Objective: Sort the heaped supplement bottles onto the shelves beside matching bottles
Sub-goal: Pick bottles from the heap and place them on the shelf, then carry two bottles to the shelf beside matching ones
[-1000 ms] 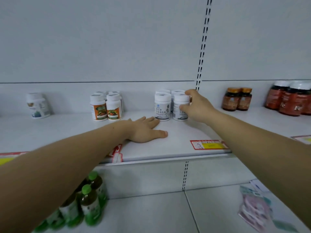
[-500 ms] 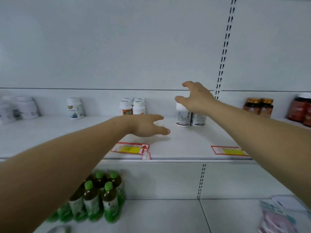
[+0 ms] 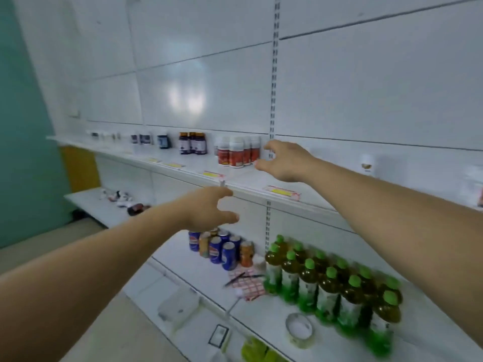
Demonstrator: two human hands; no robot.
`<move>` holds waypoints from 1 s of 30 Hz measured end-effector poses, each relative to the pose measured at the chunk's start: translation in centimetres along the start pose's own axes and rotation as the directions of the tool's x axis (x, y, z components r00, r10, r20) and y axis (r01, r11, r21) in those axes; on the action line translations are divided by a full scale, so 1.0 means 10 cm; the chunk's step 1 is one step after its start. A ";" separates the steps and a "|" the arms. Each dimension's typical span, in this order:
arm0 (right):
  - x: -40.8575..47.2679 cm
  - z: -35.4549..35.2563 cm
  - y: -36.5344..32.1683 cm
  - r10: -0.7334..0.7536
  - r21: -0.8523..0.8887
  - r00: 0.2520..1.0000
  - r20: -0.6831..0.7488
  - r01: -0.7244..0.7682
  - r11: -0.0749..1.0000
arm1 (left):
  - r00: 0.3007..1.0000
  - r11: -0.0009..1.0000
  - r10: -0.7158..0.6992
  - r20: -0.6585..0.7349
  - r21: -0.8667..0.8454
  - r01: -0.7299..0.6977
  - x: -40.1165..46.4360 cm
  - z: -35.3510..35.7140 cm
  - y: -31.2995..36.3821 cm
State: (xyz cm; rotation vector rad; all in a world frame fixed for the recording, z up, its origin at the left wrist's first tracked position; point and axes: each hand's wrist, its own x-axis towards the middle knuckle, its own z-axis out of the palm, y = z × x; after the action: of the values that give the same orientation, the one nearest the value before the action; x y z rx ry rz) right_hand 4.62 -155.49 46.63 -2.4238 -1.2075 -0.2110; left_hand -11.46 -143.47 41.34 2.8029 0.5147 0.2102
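Note:
My right hand (image 3: 285, 160) hovers over the upper shelf (image 3: 251, 184), fingers spread and loosely curved, holding nothing, just right of a group of white bottles with red labels (image 3: 236, 154). In front of the shelf edge and lower down, my left hand (image 3: 209, 211) hangs in the air, fingers relaxed and empty. Further left on the same shelf stand amber bottles with purple labels (image 3: 193, 143) and dark-labelled bottles (image 3: 151, 139). A heap of loose bottles (image 3: 122, 198) lies on a low shelf at far left.
On the lower shelf stand blue and orange cans (image 3: 222, 249) and several green-capped drink bottles (image 3: 329, 286). A roll of tape (image 3: 299, 329) and a checked cloth with a pen (image 3: 245, 282) lie near them. A teal wall (image 3: 23, 142) is at left.
The view has swung left along the shelves. My right hand let go of the white bottle and pulled away; my left hand lifted off the shelf. Both are in the air, empty.

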 end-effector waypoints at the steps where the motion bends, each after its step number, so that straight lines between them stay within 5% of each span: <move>1: 0.16 0.19 -0.29 -0.040 0.006 0.999 0.024 0.040 0.999 | 0.999 0.999 -0.051 -0.007 -0.003 0.051 -0.08 -0.04 -0.32; 8: 1.13 1.49 -1.88 -0.274 0.104 0.941 0.196 0.258 0.960 | 0.952 0.948 -0.305 -0.001 -0.092 0.304 -0.23 -0.05 -2.14; 14: 2.13 2.66 -2.55 -0.358 0.152 0.885 0.297 0.326 0.933 | 0.907 0.903 -0.419 0.029 -0.093 0.420 0.29 0.05 -3.52; 23: 3.92 3.99 -3.20 -0.305 0.165 0.854 0.422 0.258 0.952 | 0.864 0.861 -0.497 0.086 -0.076 0.503 1.34 -0.13 -5.41; 30: 5.24 5.22 -3.80 -0.163 0.129 0.887 0.433 0.117 0.985 | 0.893 0.893 -0.434 0.120 -0.075 0.444 2.18 -0.24 -7.23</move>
State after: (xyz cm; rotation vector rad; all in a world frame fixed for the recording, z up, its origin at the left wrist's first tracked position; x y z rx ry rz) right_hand 3.93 -74.45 27.71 -2.3679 -1.5454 0.3767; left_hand -15.33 -70.06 23.79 2.4993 1.0613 -0.0021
